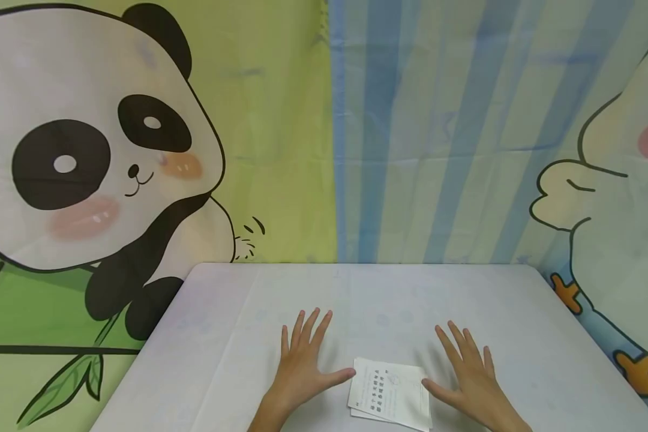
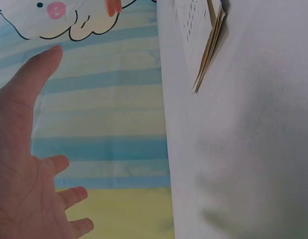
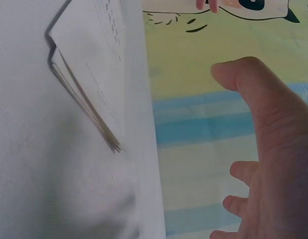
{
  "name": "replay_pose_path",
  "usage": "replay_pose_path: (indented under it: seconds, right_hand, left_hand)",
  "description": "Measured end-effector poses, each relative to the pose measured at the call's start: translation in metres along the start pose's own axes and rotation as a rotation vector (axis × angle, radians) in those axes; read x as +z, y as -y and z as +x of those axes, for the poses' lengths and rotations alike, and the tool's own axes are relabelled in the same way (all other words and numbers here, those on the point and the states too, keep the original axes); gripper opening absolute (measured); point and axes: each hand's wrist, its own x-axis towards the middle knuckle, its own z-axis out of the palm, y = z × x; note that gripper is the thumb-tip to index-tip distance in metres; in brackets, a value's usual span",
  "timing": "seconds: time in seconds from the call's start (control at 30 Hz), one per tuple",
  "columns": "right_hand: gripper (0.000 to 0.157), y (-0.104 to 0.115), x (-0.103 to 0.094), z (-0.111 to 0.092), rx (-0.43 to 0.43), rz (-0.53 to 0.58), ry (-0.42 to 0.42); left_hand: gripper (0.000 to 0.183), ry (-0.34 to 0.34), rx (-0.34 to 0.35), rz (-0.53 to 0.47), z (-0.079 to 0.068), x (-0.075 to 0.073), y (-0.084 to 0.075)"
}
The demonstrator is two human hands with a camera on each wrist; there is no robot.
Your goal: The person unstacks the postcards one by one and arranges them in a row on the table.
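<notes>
Positioning left hand (image 1: 298,378) and right hand (image 1: 472,384) above white table (image 1: 380,312), well apart from each other, with fingers (image 1: 322,330) straight and spread and thumbs (image 1: 337,378) pointing inward. Flanking paper stack (image 1: 391,390) lying on the table between both thumbs, clear of contact in both wrist views. Showing printed characters on top, with lower layers protruding slightly at the near left. Facing panda print (image 1: 86,72) at left, blue-striped backdrop (image 1: 443,138) beyond the table, and partly visible white cartoon figure (image 1: 626,264) at right.
</notes>
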Motion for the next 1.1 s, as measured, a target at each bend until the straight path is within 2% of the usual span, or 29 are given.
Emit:
replay_pose_path:
  seconds: [0.2, 0.33, 0.43, 0.7, 0.83, 0.93, 1.1]
  right_hand:
    - [0.104, -0.005, 0.005, -0.003, -0.042, 0.015, -0.073]
    - [0.100, -0.004, 0.009, -0.006, -0.069, 0.133, -0.093]
    - [0.097, -0.002, 0.012, -0.009, -0.085, 0.203, -0.085]
    - [0.093, 0.002, 0.015, -0.015, -0.052, 0.283, 0.019]
    - [0.093, 0.002, 0.017, -0.018, -0.078, 0.264, 0.053]
    - [0.094, 0.003, 0.019, -0.020, -0.085, 0.245, 0.077]
    - [0.094, 0.003, 0.021, -0.021, -0.030, 0.307, 0.170]
  left_hand:
    - [0.101, -0.024, 0.036, -0.011, -0.002, 0.007, 0.001]
    - [0.099, -0.028, 0.066, 0.006, -0.005, 0.012, 0.001]
    - [0.099, -0.004, 0.071, 0.015, -0.007, 0.015, 0.001]
    - [0.097, 0.089, 0.091, -0.008, -0.013, 0.023, 0.003]
    - [0.096, 0.139, 0.110, -0.022, -0.014, 0.027, 0.003]
    - [0.096, 0.152, 0.126, -0.013, -0.015, 0.030, 0.003]
    - [0.097, 0.182, 0.131, -0.034, -0.017, 0.035, 0.006]
